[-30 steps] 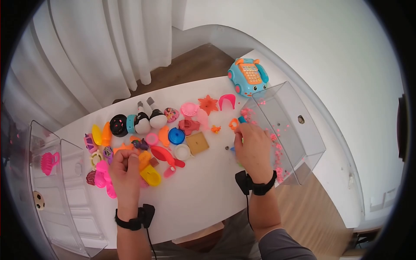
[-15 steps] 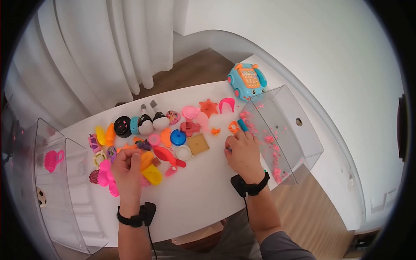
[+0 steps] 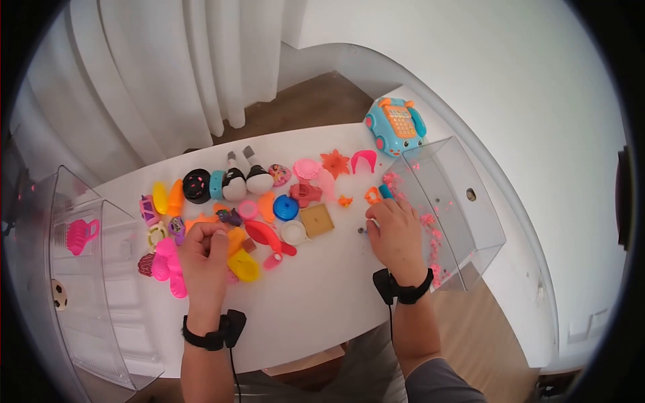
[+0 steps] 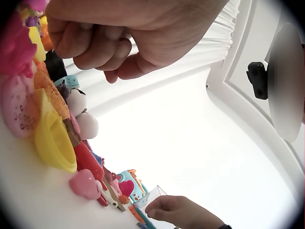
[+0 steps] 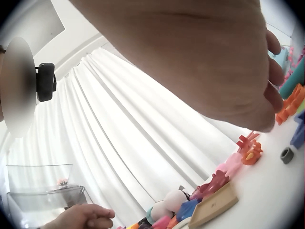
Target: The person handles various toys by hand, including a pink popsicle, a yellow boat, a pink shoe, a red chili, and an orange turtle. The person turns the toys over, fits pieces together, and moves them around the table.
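Fingers of my right hand [image 3: 398, 238], head view: loosely bent, slightly apart; teal cylinder [image 3: 385, 191] just beyond them, long axis slanting far-left to near-right. Left wrist: left hand [image 4: 124, 33] loosely curled. Right wrist: cylinder beside fingertips, by orange toy [image 5: 290, 106]; contact unclear.

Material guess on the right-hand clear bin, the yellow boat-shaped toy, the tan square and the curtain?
Right-hand clear bin: glossy rigid plastic, likely acrylic; see-through walls, sharp edges.
Yellow boat-shaped toy: smooth moulded plastic, by its even colour and rounded rim.
Tan square: matte, raised rim; plastic or wood, can't tell.
Curtain: matte woven fabric, probably; soft hanging folds.
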The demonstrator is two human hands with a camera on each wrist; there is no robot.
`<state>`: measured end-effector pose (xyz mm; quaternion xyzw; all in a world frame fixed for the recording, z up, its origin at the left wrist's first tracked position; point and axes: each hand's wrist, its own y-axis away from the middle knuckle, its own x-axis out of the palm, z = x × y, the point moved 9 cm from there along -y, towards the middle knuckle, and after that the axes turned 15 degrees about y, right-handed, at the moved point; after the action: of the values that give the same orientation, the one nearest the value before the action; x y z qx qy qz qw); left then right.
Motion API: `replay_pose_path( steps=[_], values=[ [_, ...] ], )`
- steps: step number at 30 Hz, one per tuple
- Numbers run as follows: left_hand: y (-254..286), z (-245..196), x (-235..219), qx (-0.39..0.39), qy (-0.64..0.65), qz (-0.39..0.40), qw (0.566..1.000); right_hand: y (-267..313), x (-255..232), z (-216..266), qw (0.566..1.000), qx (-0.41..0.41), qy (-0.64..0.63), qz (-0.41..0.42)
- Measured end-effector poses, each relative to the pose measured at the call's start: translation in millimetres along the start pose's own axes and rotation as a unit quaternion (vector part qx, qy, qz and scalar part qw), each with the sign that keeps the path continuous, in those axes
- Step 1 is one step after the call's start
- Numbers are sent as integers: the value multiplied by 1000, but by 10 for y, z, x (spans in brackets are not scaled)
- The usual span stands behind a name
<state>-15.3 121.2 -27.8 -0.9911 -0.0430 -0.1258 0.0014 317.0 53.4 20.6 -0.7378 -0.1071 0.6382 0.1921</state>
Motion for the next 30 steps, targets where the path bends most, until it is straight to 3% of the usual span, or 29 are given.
replay_pose_path(
  steps=[5,11,15,18,21,24,26,30],
  values=[
    [-11,14,-12,-2,-16,7,1000,92,118,97,998,-52,-20,41],
    [-16,-9,-32,22,-4,-12,1000,76,221,91,998,-47,-15,43],
    [-27,16,-39,26,-13,-1,1000,-50,-22,383,997,-70,-21,16],
    [-30,5,-28,28,-17,1,999,-153,-114,886,991,-105,-78,30],
    [-18,-6,-34,17,-13,0,1000,-181,-220,1325,975,-166,-144,-17],
    [0,-17,-11,12,-5,-1,1000,-202,-76,1521,978,-151,-144,9],
    [8,-44,-14,21,1,-2,1000,-205,-52,1538,982,-118,-149,-19],
    [15,-38,44,-1,7,6,1000,-178,116,1578,982,-125,-139,0]
  ],
)
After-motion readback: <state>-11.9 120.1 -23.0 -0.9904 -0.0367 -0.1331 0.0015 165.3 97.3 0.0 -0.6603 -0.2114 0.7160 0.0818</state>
